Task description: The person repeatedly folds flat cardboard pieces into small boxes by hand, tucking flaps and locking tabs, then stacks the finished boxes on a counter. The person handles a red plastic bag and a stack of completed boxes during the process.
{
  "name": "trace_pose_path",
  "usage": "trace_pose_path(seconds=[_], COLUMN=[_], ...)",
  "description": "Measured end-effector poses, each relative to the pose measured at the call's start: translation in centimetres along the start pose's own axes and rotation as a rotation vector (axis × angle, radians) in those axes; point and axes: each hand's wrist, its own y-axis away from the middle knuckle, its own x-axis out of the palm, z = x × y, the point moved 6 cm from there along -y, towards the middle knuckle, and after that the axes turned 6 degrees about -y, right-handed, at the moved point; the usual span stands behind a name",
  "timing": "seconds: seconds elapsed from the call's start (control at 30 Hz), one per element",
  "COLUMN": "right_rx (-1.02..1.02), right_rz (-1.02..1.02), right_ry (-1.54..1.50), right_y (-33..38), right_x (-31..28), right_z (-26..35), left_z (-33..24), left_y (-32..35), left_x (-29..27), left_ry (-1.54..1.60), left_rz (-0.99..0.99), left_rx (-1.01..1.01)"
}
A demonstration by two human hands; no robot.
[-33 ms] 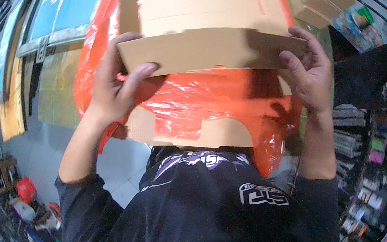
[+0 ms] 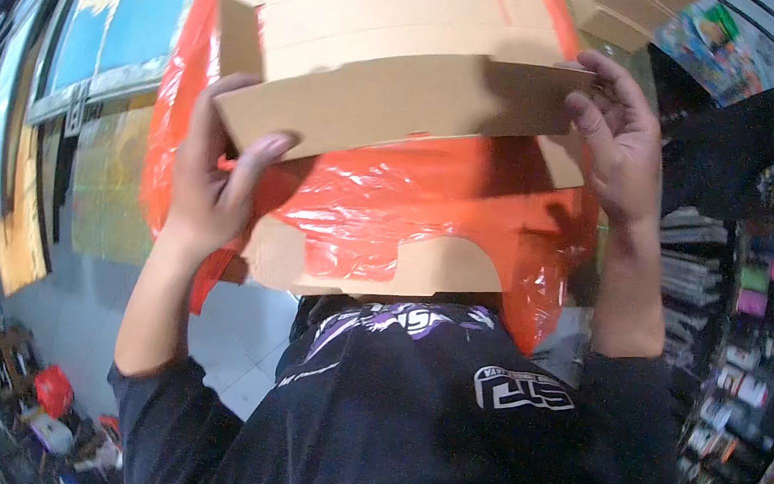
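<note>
A brown cardboard box blank [image 2: 346, 114], partly folded, lies over red plastic wrapping in front of me, with one long panel raised toward me. My left hand [image 2: 216, 169] grips the panel's left end, thumb on its near face and fingers behind. At the right end, my right hand [image 2: 620, 142] pinches the upper corner between thumb and fingers. A short side flap [image 2: 240, 36] stands up at the left. Nearer my body, rounded cardboard tabs [image 2: 449, 264] lie on the red plastic.
Under the cardboard, the shiny red plastic wrapping [image 2: 364, 198] covers a bulky shape. Blue-topped panels [image 2: 147, 1] stand at the left. More cardboard boxes [image 2: 632, 7] sit at the far right. Beyond my right arm are stacked grey items [image 2: 692, 255]; a red bag [image 2: 54, 390] is at lower left.
The box blank and both hands appear slightly farther left, along with the surroundings. The raised panel's left end sits a little lower, and my right thumb covers less of the panel.
</note>
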Motion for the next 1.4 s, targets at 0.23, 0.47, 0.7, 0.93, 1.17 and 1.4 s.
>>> trace_pose_path(seconds=[0.23, 0.47, 0.7, 0.93, 1.17, 1.4], right_rx=[0.330, -0.047, 0.436, 0.557, 0.201, -0.133], right_rz=[-0.186, -0.265, -0.222, -0.059, -0.080, 0.279], right_ry=[0.919, 1.220, 0.719, 0.078, 0.068, 0.359], right_y=[4.5, 5.9, 6.8, 5.5, 7.3, 8.0], right_x=[-2.6, 1.0, -0.5, 1.2, -0.2, 0.1], right_z=[-1.3, 2.2, -1.5, 0.2, 0.0, 0.4], left_z=[1.6, 2.1, 2.8, 4.5, 3.8, 4.6], left_y=[3.6, 3.5, 3.8, 4.5, 3.9, 4.3], left_x=[-2.7, -2.9, -3.0, -3.3, -3.6, -4.3], left_ry=[0.026, 0.021, 0.107, 0.215, 0.157, 0.121], left_rz=[0.037, 0.071, 0.074, 0.152, 0.015, -0.007], left_rx=[0.044, 0.162, 0.217, 0.285, 0.135, 0.108])
